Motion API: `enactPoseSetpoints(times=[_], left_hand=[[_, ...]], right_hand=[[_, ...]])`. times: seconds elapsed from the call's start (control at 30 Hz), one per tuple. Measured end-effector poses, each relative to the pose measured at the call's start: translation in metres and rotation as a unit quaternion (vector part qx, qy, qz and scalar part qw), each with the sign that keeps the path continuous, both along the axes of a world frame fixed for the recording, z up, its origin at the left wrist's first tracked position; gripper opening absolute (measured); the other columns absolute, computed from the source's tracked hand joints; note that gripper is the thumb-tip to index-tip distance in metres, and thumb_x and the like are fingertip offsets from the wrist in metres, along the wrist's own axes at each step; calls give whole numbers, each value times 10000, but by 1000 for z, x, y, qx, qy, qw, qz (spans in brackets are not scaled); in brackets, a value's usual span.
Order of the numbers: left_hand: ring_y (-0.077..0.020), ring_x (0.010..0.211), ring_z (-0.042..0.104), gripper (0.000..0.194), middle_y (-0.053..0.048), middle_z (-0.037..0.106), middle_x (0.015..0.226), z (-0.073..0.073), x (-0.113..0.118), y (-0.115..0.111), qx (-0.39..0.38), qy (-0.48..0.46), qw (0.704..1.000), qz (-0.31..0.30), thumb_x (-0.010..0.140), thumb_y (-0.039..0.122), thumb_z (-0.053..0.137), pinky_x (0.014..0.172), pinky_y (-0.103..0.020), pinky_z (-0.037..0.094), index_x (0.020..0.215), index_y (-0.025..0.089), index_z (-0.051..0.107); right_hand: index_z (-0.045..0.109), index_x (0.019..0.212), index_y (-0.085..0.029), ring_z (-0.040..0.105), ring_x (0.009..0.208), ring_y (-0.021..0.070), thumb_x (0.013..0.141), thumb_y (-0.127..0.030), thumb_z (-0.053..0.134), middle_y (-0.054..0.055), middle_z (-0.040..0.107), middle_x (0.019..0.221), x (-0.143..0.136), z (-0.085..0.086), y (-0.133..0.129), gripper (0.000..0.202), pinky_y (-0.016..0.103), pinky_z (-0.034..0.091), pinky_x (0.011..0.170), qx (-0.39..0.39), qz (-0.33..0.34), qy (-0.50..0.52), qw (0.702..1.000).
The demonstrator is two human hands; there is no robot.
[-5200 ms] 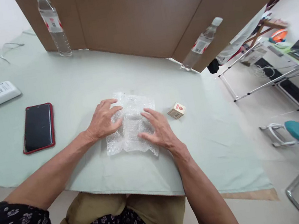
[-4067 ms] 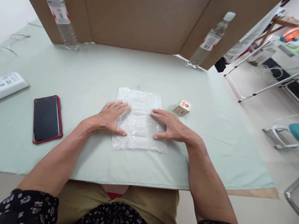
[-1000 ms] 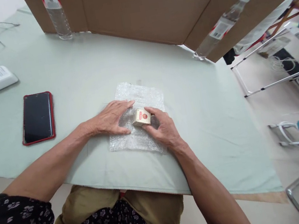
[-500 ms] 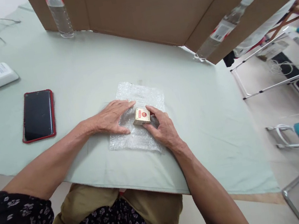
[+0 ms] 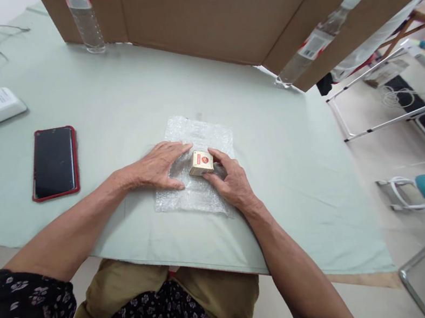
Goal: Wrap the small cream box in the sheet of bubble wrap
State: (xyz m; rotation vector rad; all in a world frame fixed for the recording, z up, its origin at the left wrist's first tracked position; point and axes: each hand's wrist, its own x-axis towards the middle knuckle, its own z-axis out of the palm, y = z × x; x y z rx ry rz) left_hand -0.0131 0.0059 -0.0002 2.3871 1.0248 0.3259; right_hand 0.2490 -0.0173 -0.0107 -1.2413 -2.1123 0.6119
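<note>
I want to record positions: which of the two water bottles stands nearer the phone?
The bottle at the top left; the other bottle leans at the right.

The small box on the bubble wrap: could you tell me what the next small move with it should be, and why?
Probably let the right hand set the small box flat on the middle of the bubble wrap and let go. The box sits on the sheet, gripped by the right fingers, while the left hand lies flat on the sheet's left part, holding it down on the table.
</note>
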Motion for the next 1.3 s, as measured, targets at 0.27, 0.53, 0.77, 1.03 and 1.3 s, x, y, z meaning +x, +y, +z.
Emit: enactPoseSetpoints(times=[0.27,0.53,0.77,1.03,1.3], left_hand=[[-393,1503,266,1025,-148,324,1637,1,0,1,-4,4,1000,-4,786,678,648,1233,-558,199,1595,230,206],[-387,1509,259,1023,-156,323,1637,-1,-1,1,0,7,1000,-8,796,689,633,1237,-550,191,1597,217,206],[-385,1508,253,1016,-140,321,1639,-1,-1,1,-2,3,1000,-9,798,703,622,1236,-539,190,1595,227,209],[-390,1516,241,1024,-146,316,1641,0,0,1,-10,4,1000,-7,787,694,639,1241,-543,187,1593,223,216],[-397,1517,240,1027,-165,307,1642,0,0,0,-9,7,1000,-4,789,658,661,1246,-541,177,1590,193,217]], right_hand=[[514,1430,-267,646,1200,290,880,-308,649,80,657,1381,1,0,1,567,500,455,1086,8,18,-19,1000],[498,1442,-273,640,1205,295,873,-303,642,77,650,1392,1,1,0,588,503,459,1082,5,18,-22,1000],[480,1445,-266,654,1165,297,833,-293,651,88,639,1397,0,4,-1,637,505,481,1054,2,17,-15,1000],[515,1418,-273,649,1183,289,864,-309,648,87,660,1372,1,1,0,571,501,482,1051,3,9,-9,1000],[533,1410,-267,661,1176,276,891,-318,642,77,685,1345,1,0,0,533,482,468,1068,3,9,-5,1000]])
